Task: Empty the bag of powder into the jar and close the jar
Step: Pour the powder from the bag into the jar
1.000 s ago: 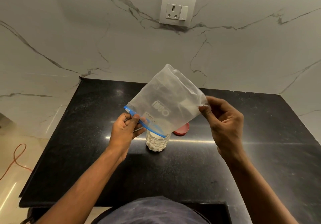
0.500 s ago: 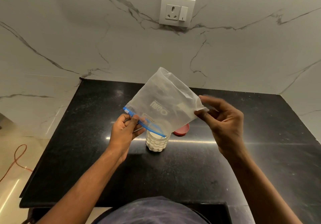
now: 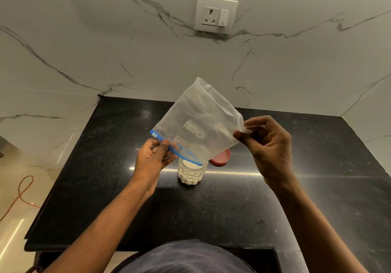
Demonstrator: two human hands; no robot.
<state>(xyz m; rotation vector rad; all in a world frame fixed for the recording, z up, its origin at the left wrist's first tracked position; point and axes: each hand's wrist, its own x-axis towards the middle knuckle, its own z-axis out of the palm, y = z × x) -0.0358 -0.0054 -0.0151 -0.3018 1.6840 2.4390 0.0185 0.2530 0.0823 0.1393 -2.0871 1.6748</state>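
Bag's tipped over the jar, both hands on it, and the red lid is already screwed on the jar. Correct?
Not quite. The head view shows the red lid lying on the counter behind the open jar. The rest holds: left hand and right hand hold the bag tipped over it.

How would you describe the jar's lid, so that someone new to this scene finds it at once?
Start at the black countertop below the marble wall. Near its middle stands the clear jar of white powder, under the tilted plastic bag. The lid lies flat just right of the jar: a round disc, the only red thing there.
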